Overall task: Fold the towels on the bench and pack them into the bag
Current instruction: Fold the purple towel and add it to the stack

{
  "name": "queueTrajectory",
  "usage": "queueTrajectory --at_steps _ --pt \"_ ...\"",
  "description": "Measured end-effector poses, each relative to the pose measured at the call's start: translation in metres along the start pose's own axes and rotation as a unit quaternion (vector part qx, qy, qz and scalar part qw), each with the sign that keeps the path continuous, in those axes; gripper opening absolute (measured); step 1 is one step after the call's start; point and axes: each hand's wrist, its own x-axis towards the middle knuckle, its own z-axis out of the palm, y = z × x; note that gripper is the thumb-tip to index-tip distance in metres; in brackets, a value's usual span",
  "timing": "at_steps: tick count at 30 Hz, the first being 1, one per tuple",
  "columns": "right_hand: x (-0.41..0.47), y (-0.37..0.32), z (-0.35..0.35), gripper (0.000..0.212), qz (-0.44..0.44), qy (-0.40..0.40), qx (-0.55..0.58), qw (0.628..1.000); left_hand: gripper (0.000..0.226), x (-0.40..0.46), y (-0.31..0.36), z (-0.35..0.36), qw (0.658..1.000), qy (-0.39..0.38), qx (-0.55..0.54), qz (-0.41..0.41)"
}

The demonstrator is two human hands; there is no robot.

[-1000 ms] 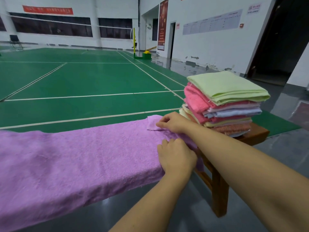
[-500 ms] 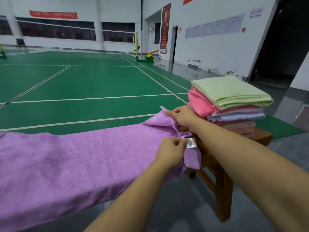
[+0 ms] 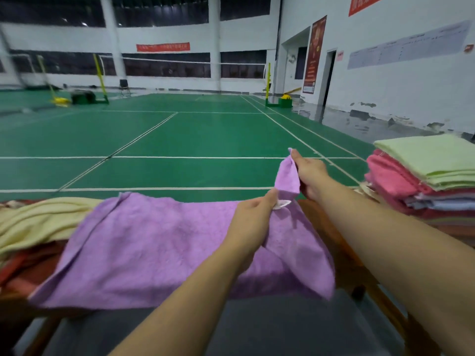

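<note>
At the far left a cream towel (image 3: 38, 219) lies crumpled on the table (image 3: 341, 255), cut off by the frame edge, with a red cloth (image 3: 28, 268) bunched under and in front of it; blur makes it hard to tell whether that red heap is one piece or several. Beside them the purple towel (image 3: 154, 247) covers the middle of the table and hangs over its near edge, its left border folded over on itself and its right end lifted off the surface. The left hand (image 3: 253, 222) pinches the near corner of that raised end, fingers closed on the cloth just by a small white label (image 3: 282, 204); the fingertips themselves are hidden behind the hand. A little farther and higher, the right hand (image 3: 309, 176) holds the other corner up, fingers clamped on the cloth, which conceals most of them. Bare wood of the table shows only between the forearms and under the right arm. At the right edge a stack of folded towels (image 3: 426, 181) rests on the table, a pale green one on top, pink and light blue ones beneath; the frame cuts off its right side, and the right forearm covers its lower layers.
</note>
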Motion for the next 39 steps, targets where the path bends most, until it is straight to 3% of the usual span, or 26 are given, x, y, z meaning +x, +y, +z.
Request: queueTrajectory --at_steps 6,9,11,16,22,25,28,30,32,36,39 --pt "-0.025 0.004 0.111 0.039 0.010 -0.079 0.036 0.996 0.066 -0.018 0.005 -0.105 0.990 0.122 0.059 0.027" --pt "-0.045 0.008 0.170 0.041 0.020 -0.121 0.039 0.992 0.052 -0.032 0.008 -0.157 0.974 0.211 0.071 0.030" --pt "-0.061 0.009 0.208 0.040 0.031 -0.144 0.062 0.987 0.042 -0.043 0.006 -0.188 0.955 0.266 0.128 0.027" --pt "-0.100 0.017 0.291 0.036 0.059 -0.190 0.071 0.977 0.041 -0.064 -0.004 -0.247 0.918 0.325 0.227 0.000" --pt "-0.138 0.029 0.325 0.056 0.123 -0.349 0.034 0.928 0.048 -0.091 -0.004 -0.289 0.846 0.376 0.376 -0.037" --pt "-0.130 0.036 0.309 0.052 0.115 -0.329 0.037 0.937 0.034 -0.091 0.001 -0.294 0.798 0.365 0.477 -0.047" --pt "-0.112 0.039 0.282 0.040 0.081 -0.272 0.019 0.959 0.026 -0.071 0.007 -0.289 0.767 0.381 0.516 0.017" --pt "-0.101 0.043 0.256 0.032 0.034 -0.223 -0.032 0.974 0.034 -0.046 0.009 -0.286 0.765 0.361 0.532 0.022" --pt "-0.094 0.050 0.224 0.033 -0.051 -0.178 -0.153 0.971 0.037 -0.022 0.010 -0.286 0.765 0.336 0.549 -0.013" --pt "-0.094 0.056 0.157 0.035 -0.178 -0.125 -0.463 0.859 0.038 -0.001 0.014 -0.293 0.750 0.317 0.576 -0.073" --pt "-0.093 0.046 0.121 0.038 -0.137 -0.121 -0.624 0.759 0.039 0.003 0.018 -0.295 0.761 0.304 0.561 -0.114"
